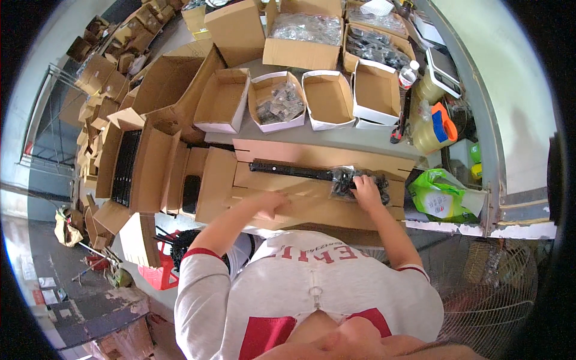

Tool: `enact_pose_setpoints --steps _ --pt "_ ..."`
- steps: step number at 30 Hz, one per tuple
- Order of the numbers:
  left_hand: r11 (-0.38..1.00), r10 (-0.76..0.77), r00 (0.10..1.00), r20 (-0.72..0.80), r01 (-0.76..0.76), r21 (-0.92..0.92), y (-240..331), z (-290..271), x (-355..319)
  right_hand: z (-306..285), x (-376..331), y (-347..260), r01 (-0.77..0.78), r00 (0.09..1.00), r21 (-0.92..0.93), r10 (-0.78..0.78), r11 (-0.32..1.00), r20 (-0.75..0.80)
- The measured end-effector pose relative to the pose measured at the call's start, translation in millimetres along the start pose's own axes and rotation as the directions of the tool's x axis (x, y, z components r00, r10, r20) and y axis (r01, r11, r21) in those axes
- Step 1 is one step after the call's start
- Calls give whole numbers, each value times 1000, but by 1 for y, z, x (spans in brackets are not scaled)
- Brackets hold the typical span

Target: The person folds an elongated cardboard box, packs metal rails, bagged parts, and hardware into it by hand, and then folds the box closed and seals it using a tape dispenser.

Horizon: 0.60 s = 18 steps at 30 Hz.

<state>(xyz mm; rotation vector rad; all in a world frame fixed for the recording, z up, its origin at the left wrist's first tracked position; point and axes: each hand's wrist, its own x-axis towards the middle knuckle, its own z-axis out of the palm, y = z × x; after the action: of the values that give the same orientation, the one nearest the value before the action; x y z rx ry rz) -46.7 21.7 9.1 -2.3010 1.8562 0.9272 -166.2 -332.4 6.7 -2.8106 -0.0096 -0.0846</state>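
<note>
In front of me lies a long, open cardboard box (270, 187). Inside it, along the far side, is a long black bar (291, 170). At the bar's right end sits a clear plastic bag of black parts (342, 182). My right hand (366, 193) is on the bag's right part, its fingers bent round it; the fingertips are partly hidden among the dark parts. My left hand (273, 204) rests at the box's near side, fingers stretched out over the cardboard, with nothing seen in it.
Beyond the box stand several small white-edged trays; one tray (277, 103) holds bagged parts. Behind them is a large carton (305, 36) of clear bags. At left, an upright carton (127, 165) contains black bars. A green plastic bag (437, 195) lies at right, near a fan (489, 288).
</note>
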Motion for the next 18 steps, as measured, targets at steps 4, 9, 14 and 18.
enact_pose_setpoints --steps 4,9,14,18 --pt "825 -220 972 78 228 -516 -38 -41 0 -11 0 6 -67 994 204 47 977 101" --pt "859 -405 899 -167 312 -406 -29 -62 -12 -20 11 11 -117 988 314 79 942 131" --pt "850 -472 778 -414 279 -446 -20 -43 -22 -22 43 -16 -140 990 446 115 884 84" --pt "903 -403 746 -530 229 -364 -15 -38 -29 -9 123 -87 -454 879 826 319 334 354"
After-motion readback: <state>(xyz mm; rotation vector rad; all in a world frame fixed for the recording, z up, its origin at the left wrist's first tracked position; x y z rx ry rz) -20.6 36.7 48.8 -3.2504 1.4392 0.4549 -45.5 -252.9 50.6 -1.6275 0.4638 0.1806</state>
